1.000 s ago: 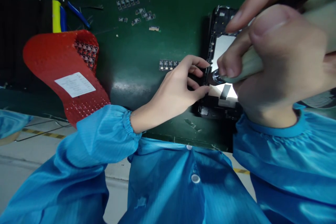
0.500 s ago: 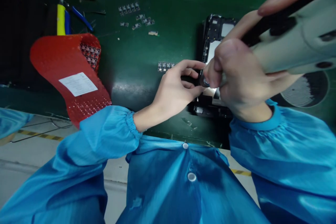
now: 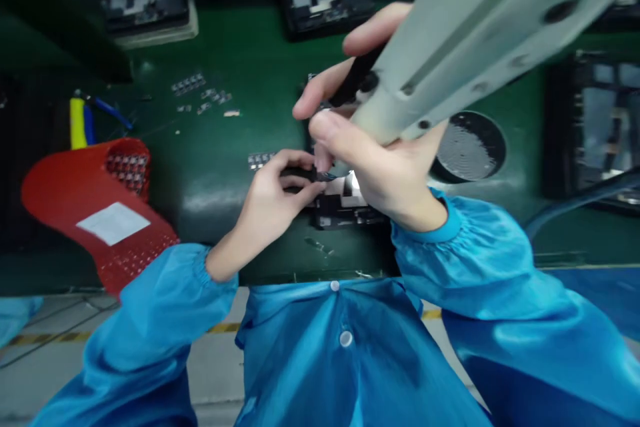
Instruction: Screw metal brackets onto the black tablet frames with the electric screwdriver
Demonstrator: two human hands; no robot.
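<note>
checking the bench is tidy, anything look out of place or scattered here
Yes. Small dark parts lie loose and scattered on the green mat instead of in the red tray, which overhangs the bench edge with its near end drooping. Nothing looks spilled or broken.

Right hand gripping electric screwdriver

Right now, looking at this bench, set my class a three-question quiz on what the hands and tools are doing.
1. True or false: the right hand grips a pale grey power tool.
2. Which lies nearest the left hand? A the red tray; B the dark device frame; C the round black grille.
3. What colour is the bench surface?

Key: 1 true. 2 B, where the left fingertips pinch at its edge. 3 green.
</note>
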